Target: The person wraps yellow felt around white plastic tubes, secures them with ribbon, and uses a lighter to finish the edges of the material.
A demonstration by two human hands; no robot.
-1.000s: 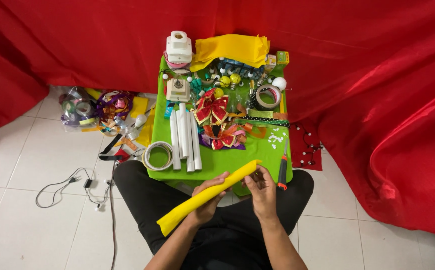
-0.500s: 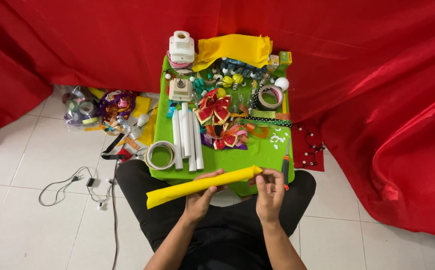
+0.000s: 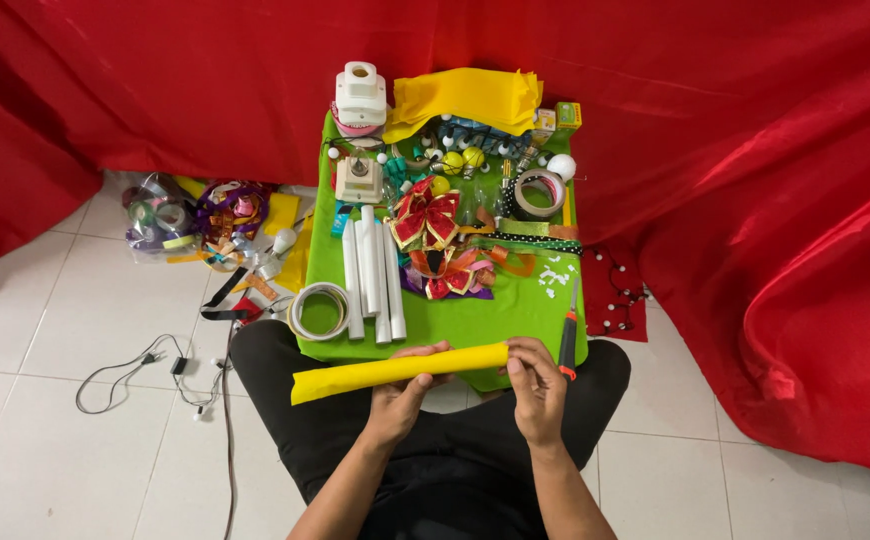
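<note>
A yellow roll (image 3: 400, 371) is held in both hands at lower centre of the frame, above the lap.

The left hand (image 3: 402, 393) is cupped under the roll's middle, fingers curled around it; the right hand (image 3: 538, 385) is pinched on its right end, thumb and fingertips pressed together. The roll lies nearly level — its left end slightly lower — just below the green table (image 3: 475, 320), where white tubes (image 3: 373, 272), a tape ring (image 3: 319, 310) and a red bow (image 3: 425, 222) are laid out, with a cutter (image 3: 568, 340) at the table's right edge. Rolling appears to be in hand; tightening would call for a steady twist at the pinched end.
</note>
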